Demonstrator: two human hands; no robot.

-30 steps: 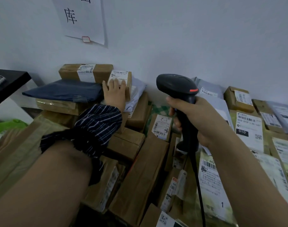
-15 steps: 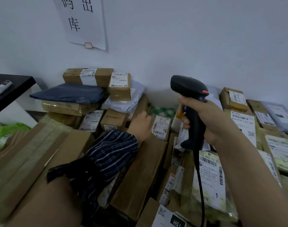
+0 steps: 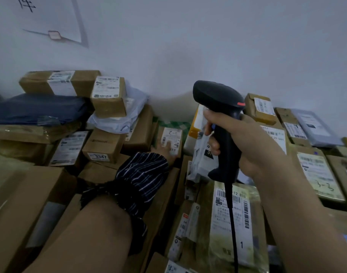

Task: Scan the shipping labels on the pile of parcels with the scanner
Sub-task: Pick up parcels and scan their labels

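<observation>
— Where's the scanner?
— The black scanner stands upright in the right hand. The grip is wrapped round its handle, with the fingers curled across the front. Its cable hangs straight down from the handle's foot.

— And the other hand?
— The left hand is left of the scanner. Its fingers lie on the shipping label of a small brown box. That grip looks flat rather than pinching, though it's blurred. A striped sleeve is bunched on that forearm.

— The parcels?
— The pile of parcels spreads left, below and right of the scanner. A box marked 3347 sits further left of the scanner. A flat packet with barcodes lies under the scanner's foot, and the cable crosses it.
</observation>
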